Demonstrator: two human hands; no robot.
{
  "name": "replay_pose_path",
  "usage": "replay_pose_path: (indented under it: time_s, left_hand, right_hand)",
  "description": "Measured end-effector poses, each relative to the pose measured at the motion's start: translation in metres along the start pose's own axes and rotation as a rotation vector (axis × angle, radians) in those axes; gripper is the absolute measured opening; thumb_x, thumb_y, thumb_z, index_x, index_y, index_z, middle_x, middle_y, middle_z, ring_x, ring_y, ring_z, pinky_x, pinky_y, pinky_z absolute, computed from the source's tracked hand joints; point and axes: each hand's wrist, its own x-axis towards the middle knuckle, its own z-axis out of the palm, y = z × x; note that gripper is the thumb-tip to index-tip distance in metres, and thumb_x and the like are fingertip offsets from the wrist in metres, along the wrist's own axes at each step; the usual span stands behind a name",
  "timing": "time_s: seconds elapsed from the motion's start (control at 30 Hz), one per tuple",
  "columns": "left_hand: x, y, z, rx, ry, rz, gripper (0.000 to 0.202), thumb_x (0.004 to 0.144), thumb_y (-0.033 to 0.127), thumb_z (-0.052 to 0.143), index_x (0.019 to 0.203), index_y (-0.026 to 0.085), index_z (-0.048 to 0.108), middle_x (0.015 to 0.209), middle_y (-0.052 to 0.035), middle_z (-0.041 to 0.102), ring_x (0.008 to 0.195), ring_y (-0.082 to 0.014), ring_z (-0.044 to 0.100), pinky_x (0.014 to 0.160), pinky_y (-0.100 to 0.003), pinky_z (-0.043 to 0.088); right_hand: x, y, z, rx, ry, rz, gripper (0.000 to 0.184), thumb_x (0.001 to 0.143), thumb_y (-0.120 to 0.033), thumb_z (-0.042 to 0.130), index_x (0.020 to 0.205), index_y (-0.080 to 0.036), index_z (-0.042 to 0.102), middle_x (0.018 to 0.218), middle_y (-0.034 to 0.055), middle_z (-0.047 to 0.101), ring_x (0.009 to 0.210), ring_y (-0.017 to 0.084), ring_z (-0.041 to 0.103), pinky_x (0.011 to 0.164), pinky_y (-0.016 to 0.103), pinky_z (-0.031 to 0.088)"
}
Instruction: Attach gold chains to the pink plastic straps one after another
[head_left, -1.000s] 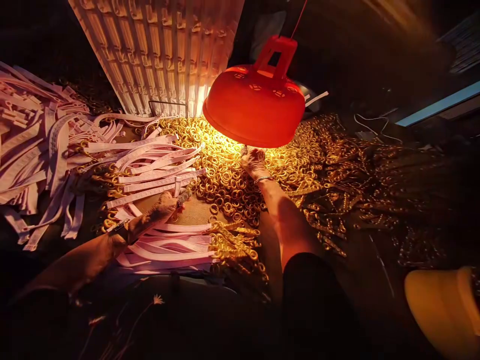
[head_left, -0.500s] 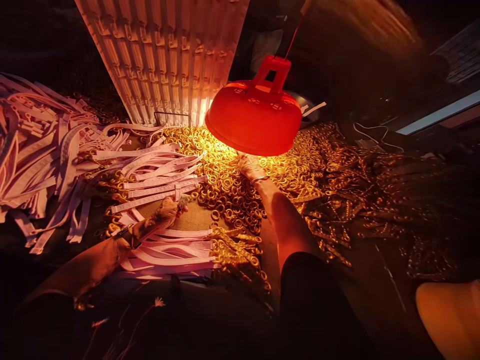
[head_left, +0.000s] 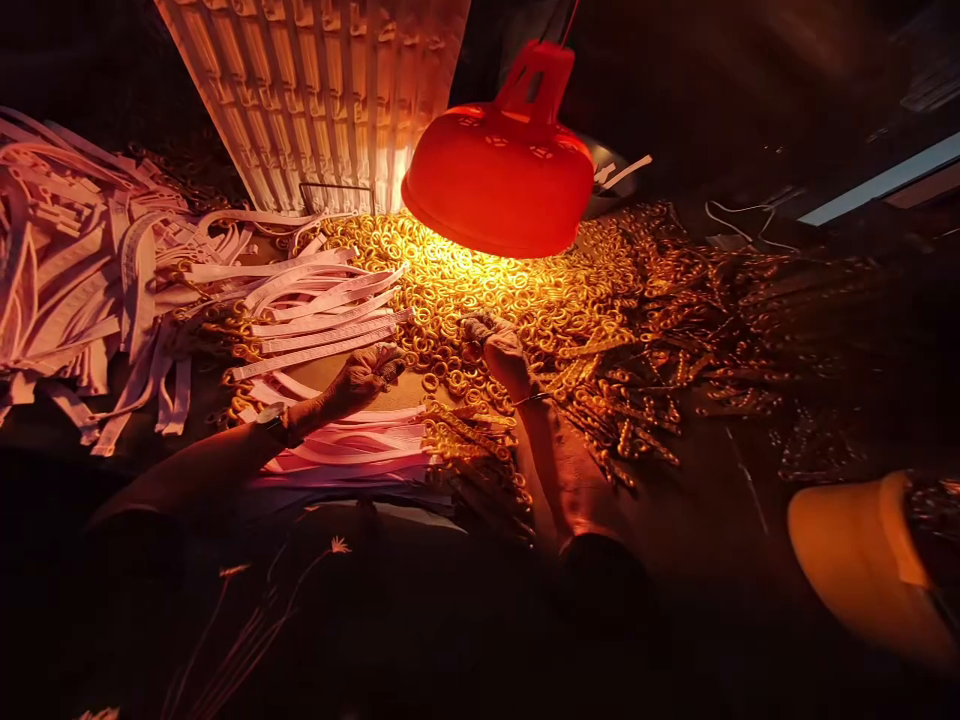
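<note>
Above a bare patch of the work surface, my left hand (head_left: pixel 366 377) is closed, its fingertips bunched and dark; what they hold cannot be made out. Pale straps (head_left: pixel 330 335) lie just behind it, and more pale straps (head_left: pixel 360 440) lie in front, ending at gold-coloured metal clips (head_left: pixel 461 435). My right hand (head_left: pixel 501 352) is also closed, fingers curled at the near part of a heap of gold-coloured rings (head_left: pixel 450 365). Anything pinched in those fingers is too small and shadowed to name. The two hands are apart.
A red lamp (head_left: pixel 499 185) hangs low over the rings. Behind stands a ribbed panel (head_left: pixel 322 100). A large pile of pale straps (head_left: pixel 67 290) covers the left side. Gold-coloured linked metal pieces (head_left: pixel 720 340) spread to the right. A yellow bucket (head_left: pixel 855 550) stands lower right.
My right hand has drawn back from under the lamp toward me, its fingers now curled. My left hand has shifted slightly right, closer to the rings. The camera view has tilted down.
</note>
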Motion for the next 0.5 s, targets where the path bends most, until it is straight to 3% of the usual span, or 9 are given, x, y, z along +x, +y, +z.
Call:
replay_pose_path:
  time_s: [0.07, 0.13, 0.33, 0.43, 0.5]
  left_hand:
    - [0.000, -0.005, 0.002, 0.019, 0.015, 0.010, 0.026, 0.084, 0.037, 0.064, 0.077, 0.013, 0.063, 0.064, 0.0002, 0.056, 0.055, -0.0077, 0.047, 0.048, -0.018, 0.038]
    - [0.000, -0.007, 0.004, 0.069, 0.053, 0.066, 0.022, 0.084, 0.035, 0.062, 0.082, 0.013, 0.065, 0.068, -0.0009, 0.060, 0.060, -0.0086, 0.052, 0.052, -0.018, 0.041]
    - [0.003, -0.006, 0.008, 0.353, 0.022, 0.227, 0.037, 0.088, 0.035, 0.062, 0.119, 0.015, 0.067, 0.084, -0.0057, 0.072, 0.061, -0.0101, 0.059, 0.060, -0.020, 0.044]
    - [0.005, -0.014, 0.008, 0.389, -0.005, 0.255, 0.035, 0.089, 0.034, 0.061, 0.119, 0.016, 0.068, 0.100, -0.0096, 0.074, 0.075, -0.0143, 0.067, 0.070, -0.022, 0.048]
    - [0.006, -0.019, 0.009, 0.363, -0.010, 0.215, 0.032, 0.089, 0.034, 0.062, 0.114, 0.017, 0.070, 0.100, -0.0098, 0.075, 0.082, -0.0163, 0.069, 0.074, -0.023, 0.049]
  right_hand:
    - [-0.012, 0.002, 0.011, 0.172, -0.037, 0.054, 0.026, 0.085, -0.040, 0.062, 0.072, -0.019, 0.054, 0.061, -0.0029, 0.048, 0.050, 0.009, 0.042, 0.045, 0.022, 0.036]
    - [-0.024, 0.000, 0.022, 0.351, -0.103, 0.128, 0.022, 0.077, -0.035, 0.064, 0.069, -0.020, 0.050, 0.058, -0.0042, 0.045, 0.046, 0.007, 0.037, 0.041, 0.022, 0.029]
    - [-0.046, -0.018, 0.042, 0.579, -0.331, 0.329, 0.017, 0.071, -0.029, 0.063, 0.079, -0.018, 0.052, 0.053, -0.0069, 0.046, 0.038, 0.004, 0.031, 0.039, 0.020, 0.027]
    - [-0.050, -0.023, 0.046, 0.576, -0.435, 0.353, 0.023, 0.069, -0.031, 0.067, 0.082, -0.017, 0.054, 0.049, -0.0089, 0.044, 0.036, 0.003, 0.028, 0.038, 0.019, 0.025]
    - [-0.052, -0.024, 0.048, 0.585, -0.454, 0.373, 0.023, 0.069, -0.031, 0.066, 0.082, -0.017, 0.053, 0.048, -0.0093, 0.043, 0.036, 0.003, 0.028, 0.038, 0.019, 0.026]
